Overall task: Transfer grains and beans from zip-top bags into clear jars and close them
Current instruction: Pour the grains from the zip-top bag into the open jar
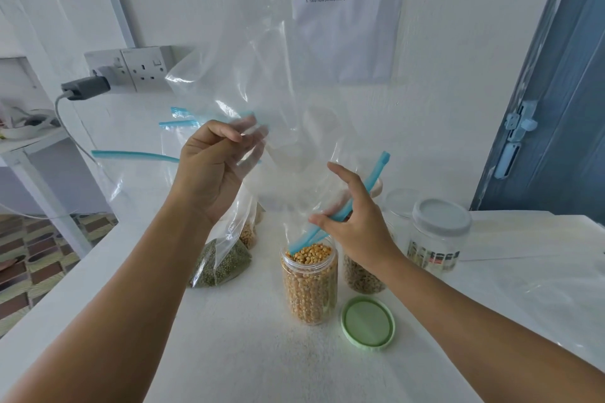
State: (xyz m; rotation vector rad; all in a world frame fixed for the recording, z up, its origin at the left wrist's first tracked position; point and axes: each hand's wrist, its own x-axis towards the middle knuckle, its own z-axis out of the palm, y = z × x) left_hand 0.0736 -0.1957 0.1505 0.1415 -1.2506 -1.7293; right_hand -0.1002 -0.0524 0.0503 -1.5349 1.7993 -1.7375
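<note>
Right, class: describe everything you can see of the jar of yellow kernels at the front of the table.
The jar of yellow kernels is a clear, ribbed plastic cylinder standing upright on the white table. It is filled nearly to the rim and has no lid on. The blue zip edge of the empty clear bag dips into its mouth; the left hand holds that bag up, and the right hand pinches the zip. A green lid lies flat just right of its base, and a second filled jar stands behind it.

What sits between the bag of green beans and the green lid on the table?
In the head view, the open jar of yellow grains stands between the bag of green beans and the green lid.
</note>
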